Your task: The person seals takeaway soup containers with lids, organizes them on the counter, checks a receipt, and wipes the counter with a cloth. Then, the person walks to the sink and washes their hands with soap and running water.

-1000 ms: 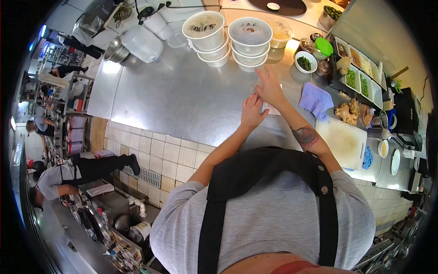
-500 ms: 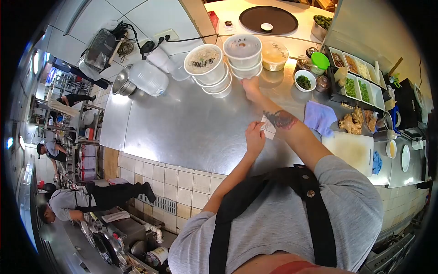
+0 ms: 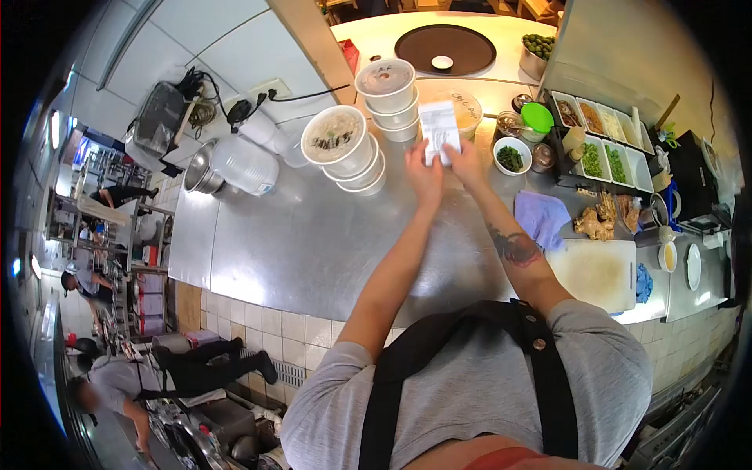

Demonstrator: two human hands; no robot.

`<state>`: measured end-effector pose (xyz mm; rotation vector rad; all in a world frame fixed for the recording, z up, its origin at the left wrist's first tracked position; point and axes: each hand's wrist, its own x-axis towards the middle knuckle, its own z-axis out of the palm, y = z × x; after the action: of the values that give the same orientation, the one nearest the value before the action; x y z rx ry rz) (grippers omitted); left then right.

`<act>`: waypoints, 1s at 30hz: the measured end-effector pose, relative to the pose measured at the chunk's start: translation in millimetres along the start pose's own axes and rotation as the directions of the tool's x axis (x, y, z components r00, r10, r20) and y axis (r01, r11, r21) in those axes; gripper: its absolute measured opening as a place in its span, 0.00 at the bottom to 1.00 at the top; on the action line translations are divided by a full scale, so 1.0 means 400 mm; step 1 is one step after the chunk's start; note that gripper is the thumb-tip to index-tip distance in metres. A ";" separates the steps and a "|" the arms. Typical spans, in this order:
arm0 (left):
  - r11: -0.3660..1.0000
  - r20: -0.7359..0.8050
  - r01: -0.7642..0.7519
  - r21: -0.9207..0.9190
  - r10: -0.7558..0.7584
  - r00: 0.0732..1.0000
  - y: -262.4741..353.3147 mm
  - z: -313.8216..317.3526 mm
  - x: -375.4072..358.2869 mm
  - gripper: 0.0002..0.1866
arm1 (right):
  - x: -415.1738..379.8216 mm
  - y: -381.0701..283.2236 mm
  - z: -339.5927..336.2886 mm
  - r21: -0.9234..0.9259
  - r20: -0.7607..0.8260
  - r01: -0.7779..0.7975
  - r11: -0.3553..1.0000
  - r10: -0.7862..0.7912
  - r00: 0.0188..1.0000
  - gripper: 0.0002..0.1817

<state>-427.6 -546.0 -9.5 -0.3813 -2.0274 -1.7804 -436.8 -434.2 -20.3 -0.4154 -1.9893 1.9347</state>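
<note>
Both hands hold a white printed paper slip (image 3: 440, 125) over the far part of the steel counter. My left hand (image 3: 424, 176) pinches its lower left edge, and my right hand (image 3: 468, 167) grips the lower right corner with the thumb on the front. Left of the slip rise two stacks of white lidded tubs, a taller far stack (image 3: 386, 78) and a nearer stack (image 3: 338, 141) with dark writing on its top lid. Partly hidden behind the paper is a round container (image 3: 468, 110) with a marked lid.
On the right are a bowl of chopped greens (image 3: 513, 157), a green-lidded jar (image 3: 537, 117), a purple cloth (image 3: 542, 210), ginger (image 3: 595, 225) and a cutting board (image 3: 591, 274). A brown tray (image 3: 445, 48) lies on the back ledge. A co-worker (image 3: 149, 376) bends at lower left.
My right hand has left the tub stack and now grips the slip. My left hand has carried the slip forward and up from near my right forearm. The co-worker has shifted.
</note>
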 end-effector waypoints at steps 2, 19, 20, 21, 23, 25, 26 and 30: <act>0.987 -0.129 -0.131 0.096 0.143 0.981 0.040 0.030 0.089 0.25 | 0.056 -0.084 -0.020 -0.164 -0.144 0.070 0.984 -0.094 0.985 0.15; 0.979 -0.387 0.156 0.132 -0.094 0.917 -0.096 -0.007 0.466 0.27 | 0.436 -0.196 0.007 -0.549 0.374 -0.004 0.836 0.250 0.893 0.11; 0.967 -0.382 0.161 0.198 -0.075 0.921 -0.100 -0.005 0.464 0.27 | 0.438 -0.197 0.026 -0.523 0.415 -0.034 0.852 0.289 0.863 0.11; 0.951 -0.373 0.164 0.262 -0.057 0.926 -0.088 -0.002 0.454 0.28 | 0.441 -0.193 0.046 -0.535 0.414 -0.010 0.845 0.272 0.869 0.11; 0.921 -0.325 0.161 0.353 -0.041 0.945 -0.065 0.002 0.431 0.30 | 0.444 -0.183 0.081 -0.558 0.409 0.030 0.829 0.244 0.880 0.12; 0.900 -0.256 0.155 0.407 -0.050 0.965 -0.026 0.000 0.399 0.34 | 0.451 -0.156 0.087 -0.637 0.295 0.129 0.760 0.087 0.951 0.17; 0.879 -0.324 0.149 0.453 0.006 0.946 -0.028 0.004 0.379 0.39 | 0.443 -0.134 0.086 -0.633 0.214 0.184 0.752 -0.058 0.975 0.20; 0.975 -0.399 0.170 0.143 -0.100 0.912 -0.172 0.021 0.345 0.55 | 0.345 -0.136 0.006 -0.324 -0.138 0.051 0.945 -0.100 0.985 0.27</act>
<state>-581.4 -556.6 -4.7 0.1637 -1.9333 -1.5823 -561.1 -378.6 38.9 -0.5414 -2.1848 1.4867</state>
